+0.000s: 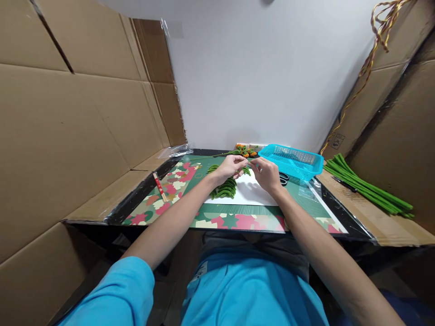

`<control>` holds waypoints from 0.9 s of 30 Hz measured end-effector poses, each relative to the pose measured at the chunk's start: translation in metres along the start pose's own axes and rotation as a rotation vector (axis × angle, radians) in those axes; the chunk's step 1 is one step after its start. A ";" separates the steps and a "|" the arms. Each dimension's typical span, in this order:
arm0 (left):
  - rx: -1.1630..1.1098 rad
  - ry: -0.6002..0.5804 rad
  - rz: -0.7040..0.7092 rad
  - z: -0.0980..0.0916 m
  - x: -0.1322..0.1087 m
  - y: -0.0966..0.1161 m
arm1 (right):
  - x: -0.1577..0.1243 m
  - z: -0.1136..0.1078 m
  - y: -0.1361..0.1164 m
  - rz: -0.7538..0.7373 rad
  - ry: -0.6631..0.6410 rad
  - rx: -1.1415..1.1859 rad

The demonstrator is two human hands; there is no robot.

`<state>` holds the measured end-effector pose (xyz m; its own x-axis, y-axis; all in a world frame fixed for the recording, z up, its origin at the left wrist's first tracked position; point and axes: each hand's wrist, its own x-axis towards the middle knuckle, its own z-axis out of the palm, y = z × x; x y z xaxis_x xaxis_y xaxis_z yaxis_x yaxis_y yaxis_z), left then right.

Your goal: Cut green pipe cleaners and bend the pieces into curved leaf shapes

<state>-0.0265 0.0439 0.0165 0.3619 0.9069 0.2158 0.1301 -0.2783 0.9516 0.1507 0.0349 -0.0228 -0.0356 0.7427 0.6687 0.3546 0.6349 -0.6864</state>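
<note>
My left hand (232, 167) and my right hand (267, 173) meet above a white sheet (253, 192), fingertips pinched close together. What they hold between them is too small to make out. Under and beside my left hand lie several short, curved green fuzzy pieces (224, 188), like bent pipe cleaners, in rows on the sheet. A few more green pieces (246, 171) show just behind the fingers. Scissors with black handles (284, 178) lie right of my right hand, partly covered by it.
A blue plastic basket (292, 162) stands at the back right. Orange flowers on green stems (245, 150) lie at the back. Long green fuzzy stems (367, 185) rest on cardboard at right. A red-wrapped chopstick packet (159, 186) lies left. Cardboard walls (84, 122) flank the table.
</note>
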 end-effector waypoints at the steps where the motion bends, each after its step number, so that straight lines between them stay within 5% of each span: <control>1: 0.023 0.018 0.029 0.001 0.000 0.000 | 0.001 0.002 -0.001 0.057 -0.010 0.129; 4: 0.099 0.106 0.147 0.006 -0.001 0.000 | 0.007 0.006 -0.002 0.165 -0.063 0.354; 10: 0.272 0.224 0.366 0.019 -0.001 0.001 | 0.015 -0.006 0.002 0.191 -0.117 0.437; 21: -0.023 0.062 -0.002 0.005 0.010 -0.005 | 0.003 -0.003 0.007 -0.243 -0.022 -0.241; 27: -0.070 0.006 0.008 0.007 0.003 0.005 | 0.002 -0.007 0.007 -0.307 -0.011 -0.426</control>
<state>-0.0185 0.0434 0.0207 0.3566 0.9069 0.2243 0.0621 -0.2626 0.9629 0.1593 0.0393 -0.0244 -0.2061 0.5399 0.8161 0.6747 0.6825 -0.2811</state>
